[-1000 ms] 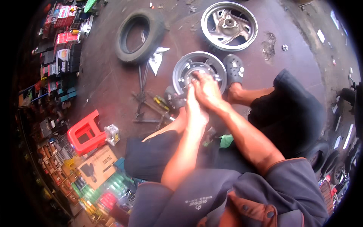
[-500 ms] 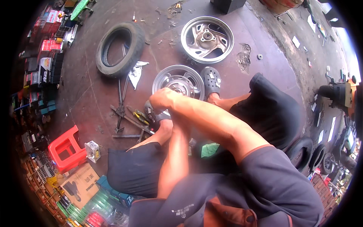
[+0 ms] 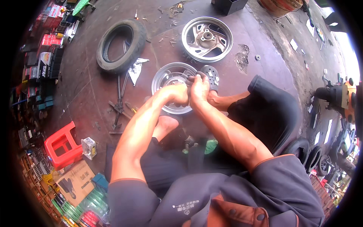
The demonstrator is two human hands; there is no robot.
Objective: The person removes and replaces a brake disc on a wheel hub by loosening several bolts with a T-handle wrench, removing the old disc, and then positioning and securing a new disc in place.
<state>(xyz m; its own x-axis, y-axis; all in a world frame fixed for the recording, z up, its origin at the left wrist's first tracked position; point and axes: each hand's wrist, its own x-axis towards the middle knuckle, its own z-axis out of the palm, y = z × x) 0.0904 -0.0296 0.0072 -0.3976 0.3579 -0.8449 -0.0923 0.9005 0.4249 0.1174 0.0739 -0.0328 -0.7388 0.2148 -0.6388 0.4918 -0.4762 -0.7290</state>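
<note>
A silver wheel rim [image 3: 158,76] without a tyre lies flat on the floor between my feet. Over its hub and right part is my left hand [image 3: 180,94], closed, with its fingers mostly hidden. My right hand [image 3: 199,87] is closed too, at the rim's right edge and close against the left. Its fingertips look dark. Whatever the two hands grip is covered by them. Another silver rim [image 3: 186,46] with curved spokes lies just beyond. To its left a bare black tyre [image 3: 140,45] rests on metal bars.
Tyre irons and long bars [image 3: 120,109] lie left of my left foot, near a crumpled white cloth [image 3: 136,71]. A red stool [image 3: 62,145] stands at the left beside a cardboard box [image 3: 75,181]. A small bearing [image 3: 258,57] sits right of the far rim.
My arms were crossed and are now uncrossed. My right hand has moved right to the rim's edge, and my left hand now shows over the hub.
</note>
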